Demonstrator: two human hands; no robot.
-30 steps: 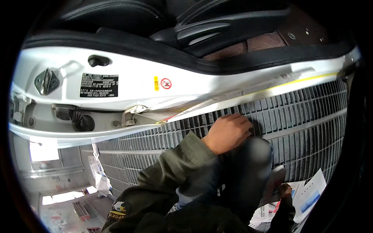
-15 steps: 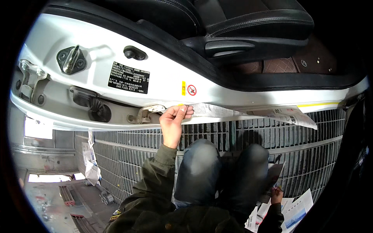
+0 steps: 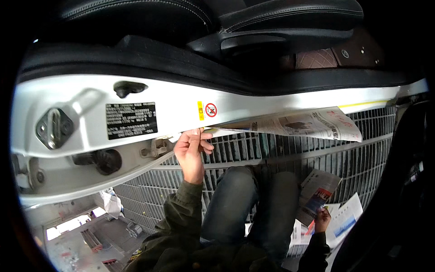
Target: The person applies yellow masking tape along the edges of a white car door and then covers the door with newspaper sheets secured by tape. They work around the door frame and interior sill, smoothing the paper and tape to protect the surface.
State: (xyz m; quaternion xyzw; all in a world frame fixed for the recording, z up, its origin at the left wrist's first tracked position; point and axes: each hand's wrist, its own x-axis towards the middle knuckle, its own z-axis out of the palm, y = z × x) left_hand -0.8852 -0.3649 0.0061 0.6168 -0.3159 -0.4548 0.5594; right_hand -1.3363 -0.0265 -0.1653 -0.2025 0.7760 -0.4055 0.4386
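Observation:
A long sheet of newspaper [image 3: 304,125] lies along the white door sill [image 3: 253,102] of a car, its right end hanging free past the edge. My left hand [image 3: 191,152] pinches the left end of this sheet with thumb and forefinger, close to the door hinge [image 3: 155,148]. At the lower right, beside my knee, my right hand [image 3: 322,220] grips the lower corner of a second newspaper sheet [image 3: 321,187], which has a coloured picture. More loose printed sheets [image 3: 348,217] lie beneath and beside that hand.
A black seat [image 3: 290,20] is inside the car, above the sill. The sill carries a black label [image 3: 131,120], a striker [image 3: 55,128] and a yellow strip [image 3: 369,103]. Slatted metal grating [image 3: 276,152] forms the floor. Crumpled paper [image 3: 111,202] hangs at the lower left.
My view has shifted, and the car sill sits differently in it. The sheet in my right hand has tilted up, showing more of its face. The sheet along the sill shows more of its printed side.

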